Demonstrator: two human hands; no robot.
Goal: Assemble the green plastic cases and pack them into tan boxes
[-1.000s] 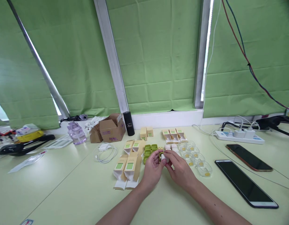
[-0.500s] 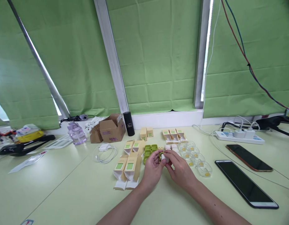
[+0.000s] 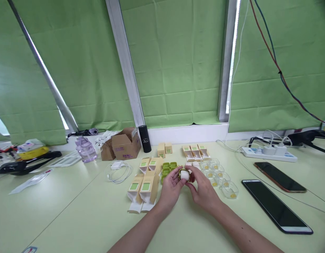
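Observation:
Between my two hands is a small green case point(image 3: 180, 174) with a rounded white block point(image 3: 185, 175) seated in its opening, facing me. My left hand point(image 3: 170, 187) grips the case from the left, thumb at its lower edge. From the right, my right hand point(image 3: 204, 187) pinches its rim with thumb and fingertips. Just beyond my left hand stand several green square cups point(image 3: 166, 171). Pale pinkish-white blocks point(image 3: 195, 164) lie behind my right hand, partly hidden. Several clear plastic shells point(image 3: 229, 190) with yellow spots sit to its right.
Open cardboard boxes with green windows point(image 3: 146, 186) stand left of my hands, with more small boxes point(image 3: 195, 152) behind. Two phones point(image 3: 277, 205) and a power strip point(image 3: 269, 154) are on the right. A coiled white cable point(image 3: 119, 173), brown carton point(image 3: 126, 144) and black cylinder point(image 3: 145, 139) are on the left.
The white block now sits inside the green case, where before it showed tilted at the opening. My right fingers have shifted from the block to the case's right rim.

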